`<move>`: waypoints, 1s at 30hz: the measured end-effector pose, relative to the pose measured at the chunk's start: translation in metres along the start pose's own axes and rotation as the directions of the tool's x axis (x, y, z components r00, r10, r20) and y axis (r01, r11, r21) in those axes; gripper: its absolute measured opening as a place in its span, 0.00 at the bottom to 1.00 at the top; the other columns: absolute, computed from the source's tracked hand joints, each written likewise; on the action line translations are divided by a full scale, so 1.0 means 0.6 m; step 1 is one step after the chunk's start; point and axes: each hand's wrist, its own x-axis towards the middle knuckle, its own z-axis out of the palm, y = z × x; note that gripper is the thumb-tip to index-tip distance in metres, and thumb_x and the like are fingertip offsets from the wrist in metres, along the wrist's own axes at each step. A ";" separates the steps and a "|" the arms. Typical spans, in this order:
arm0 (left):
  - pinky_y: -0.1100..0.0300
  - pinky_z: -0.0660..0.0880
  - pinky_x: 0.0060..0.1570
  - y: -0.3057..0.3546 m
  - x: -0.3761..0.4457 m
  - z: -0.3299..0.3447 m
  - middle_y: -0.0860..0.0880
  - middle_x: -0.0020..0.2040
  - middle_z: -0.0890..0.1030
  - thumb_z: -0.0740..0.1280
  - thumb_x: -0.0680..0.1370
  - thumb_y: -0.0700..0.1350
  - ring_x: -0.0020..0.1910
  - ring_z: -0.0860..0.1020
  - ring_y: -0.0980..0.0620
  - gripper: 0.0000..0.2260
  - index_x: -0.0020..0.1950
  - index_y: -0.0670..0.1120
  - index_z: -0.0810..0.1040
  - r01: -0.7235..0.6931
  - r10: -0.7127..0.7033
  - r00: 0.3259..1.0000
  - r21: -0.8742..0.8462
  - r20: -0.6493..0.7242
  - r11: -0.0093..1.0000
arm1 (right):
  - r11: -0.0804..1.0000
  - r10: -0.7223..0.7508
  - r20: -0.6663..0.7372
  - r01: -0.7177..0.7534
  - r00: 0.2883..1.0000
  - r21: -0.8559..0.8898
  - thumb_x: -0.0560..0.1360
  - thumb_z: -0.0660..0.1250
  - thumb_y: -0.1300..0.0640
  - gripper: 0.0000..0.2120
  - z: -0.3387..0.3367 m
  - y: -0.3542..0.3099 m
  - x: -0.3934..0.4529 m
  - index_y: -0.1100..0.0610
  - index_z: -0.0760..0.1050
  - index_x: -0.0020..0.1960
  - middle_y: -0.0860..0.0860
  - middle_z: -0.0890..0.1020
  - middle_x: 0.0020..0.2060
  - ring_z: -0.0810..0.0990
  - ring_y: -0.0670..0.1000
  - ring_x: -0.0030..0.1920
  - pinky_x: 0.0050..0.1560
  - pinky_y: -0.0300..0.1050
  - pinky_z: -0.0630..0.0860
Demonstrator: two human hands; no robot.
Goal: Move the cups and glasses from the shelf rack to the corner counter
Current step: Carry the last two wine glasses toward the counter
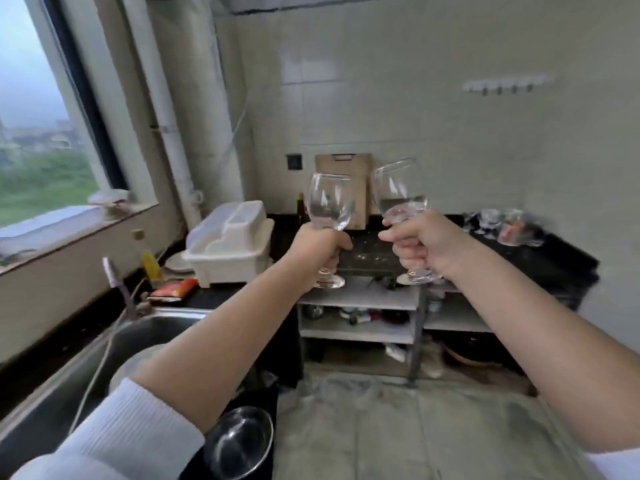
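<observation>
A person stands in a small tiled kitchen with both bare forearms stretched forward, white ribbed sleeves pushed back. The left hand (pixel 320 252) has its grip closed in a fist around the stem of a clear, empty stemmed wine glass (pixel 330 202), held upright in the air. The right hand (pixel 420 242) has its grip curled tight around the stem of a second clear stemmed wine glass (pixel 400 194), tilted slightly to the left. The two glasses are side by side, near each other but apart.

Both glasses hang in front of the black corner counter (pixel 554 258), above a low grey shelf rack (pixel 363 296) with small items on its lower tiers. On the counter to the right, well apart from the hands, sits a blurred cluster of small clear glass cups (pixel 502 225). A light wooden cutting board (pixel 346 168) leans against the tiled wall behind the glasses.

To the left, a white plastic dish rack (pixel 230 244) sits on the counter beside a steel sink (pixel 162 327). A steel bowl (pixel 239 441) lies at the lower edge, below the left forearm. A large window (pixel 38 133) fills the left side.
</observation>
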 end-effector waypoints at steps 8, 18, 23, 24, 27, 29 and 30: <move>0.71 0.56 0.16 -0.040 0.210 0.267 0.56 0.12 0.59 0.62 0.72 0.29 0.12 0.57 0.57 0.20 0.27 0.46 0.58 0.025 -0.032 0.957 0.028 0.288 0.999 | 1.000 0.002 -0.243 -0.005 0.970 -0.015 0.71 0.59 0.72 0.17 -0.288 0.028 0.046 0.53 0.61 0.33 0.44 0.60 0.13 0.56 0.41 0.12 0.19 0.25 0.56; 0.69 0.54 0.18 -0.052 0.543 0.500 0.56 0.15 0.59 0.60 0.73 0.28 0.14 0.56 0.58 0.21 0.29 0.47 0.57 0.059 -0.050 0.847 0.000 0.529 0.998 | 0.997 0.042 -0.503 -0.067 0.863 -0.032 0.72 0.58 0.72 0.16 -0.595 0.027 0.201 0.54 0.62 0.35 0.44 0.59 0.14 0.55 0.41 0.13 0.18 0.26 0.55; 0.69 0.54 0.17 -0.085 0.676 0.607 0.56 0.15 0.58 0.60 0.73 0.28 0.13 0.56 0.58 0.21 0.29 0.48 0.57 0.068 -0.065 0.818 0.017 0.571 0.998 | 0.994 0.053 -0.539 -0.099 0.840 -0.056 0.73 0.59 0.71 0.18 -0.731 0.037 0.274 0.55 0.62 0.30 0.44 0.62 0.13 0.56 0.40 0.12 0.17 0.27 0.54; 0.69 0.54 0.17 -0.097 0.705 0.629 0.56 0.15 0.58 0.59 0.73 0.27 0.14 0.56 0.58 0.21 0.28 0.48 0.56 0.071 -0.073 0.812 0.027 0.579 0.997 | 0.994 0.054 -0.546 -0.098 0.836 -0.053 0.74 0.60 0.70 0.17 -0.760 0.045 0.292 0.54 0.62 0.31 0.44 0.63 0.12 0.57 0.40 0.12 0.17 0.27 0.54; 0.69 0.55 0.17 -0.126 0.788 0.686 0.56 0.16 0.59 0.59 0.72 0.27 0.14 0.57 0.58 0.21 0.28 0.47 0.57 0.099 -0.104 0.798 0.041 0.594 0.994 | 0.996 0.042 -0.560 -0.075 0.827 -0.038 0.75 0.63 0.62 0.15 -0.846 0.070 0.347 0.52 0.67 0.31 0.45 0.63 0.13 0.57 0.40 0.13 0.16 0.27 0.54; 0.69 0.56 0.16 -0.140 0.839 0.720 0.56 0.16 0.60 0.60 0.74 0.28 0.14 0.58 0.59 0.19 0.28 0.47 0.60 0.102 -0.097 0.786 0.027 0.611 0.994 | 0.998 0.047 -0.557 -0.065 0.829 -0.013 0.73 0.65 0.54 0.13 -0.900 0.081 0.384 0.51 0.68 0.30 0.45 0.61 0.13 0.56 0.40 0.14 0.16 0.27 0.54; 0.69 0.57 0.16 -0.146 0.869 0.743 0.56 0.16 0.60 0.61 0.74 0.30 0.14 0.58 0.59 0.18 0.29 0.46 0.62 0.100 -0.077 0.783 -0.002 0.617 0.995 | 0.998 0.051 -0.546 -0.064 0.836 -0.006 0.70 0.67 0.49 0.12 -0.933 0.086 0.407 0.51 0.68 0.32 0.45 0.61 0.13 0.56 0.40 0.14 0.16 0.27 0.54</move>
